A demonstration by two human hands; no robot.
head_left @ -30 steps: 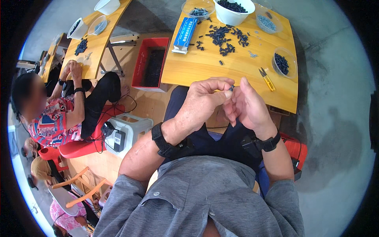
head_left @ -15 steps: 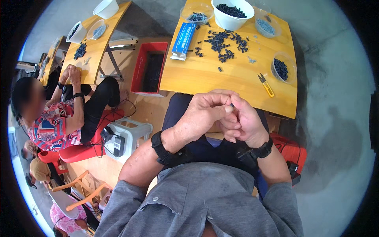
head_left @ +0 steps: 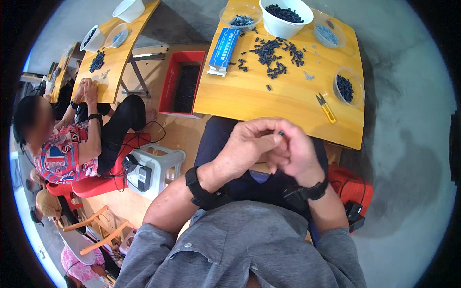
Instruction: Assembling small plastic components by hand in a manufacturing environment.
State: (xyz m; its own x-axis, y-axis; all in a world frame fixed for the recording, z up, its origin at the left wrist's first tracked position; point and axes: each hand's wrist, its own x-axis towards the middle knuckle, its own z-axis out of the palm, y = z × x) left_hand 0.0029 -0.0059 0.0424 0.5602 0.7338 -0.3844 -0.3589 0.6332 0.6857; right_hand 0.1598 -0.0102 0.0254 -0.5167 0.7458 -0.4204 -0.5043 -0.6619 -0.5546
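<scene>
Just beyond my lap, my two hands meet in front of the table's near edge. Thumb and fingers of my left hand [head_left: 247, 148] pinch a small dark cylindrical piece [head_left: 281, 133]; only its end shows. My right hand [head_left: 301, 156] is curled close against it, slightly blurred; its fingertips are partly hidden, and what they grip I cannot make out. A loose pile of small black cylindrical pieces [head_left: 267, 54] lies on the yellow wooden table [head_left: 225, 98]. Yellow-handled thread snips [head_left: 326, 109] rest near its right edge.
At the back stand a white bowl [head_left: 284, 24] of black pieces and clear tubs [head_left: 329, 36] of small parts. Another tub [head_left: 346, 89] sits on the right, a blue box [head_left: 223, 50] on the left. A red bin [head_left: 181, 84] stands on the floor. Left, another person [head_left: 72, 139] works.
My right hand has shifted and turned slightly against the left, smearing its outline. My left hand keeps its pinch on the dark piece. The table's things look unmoved apart from a slight view shift.
</scene>
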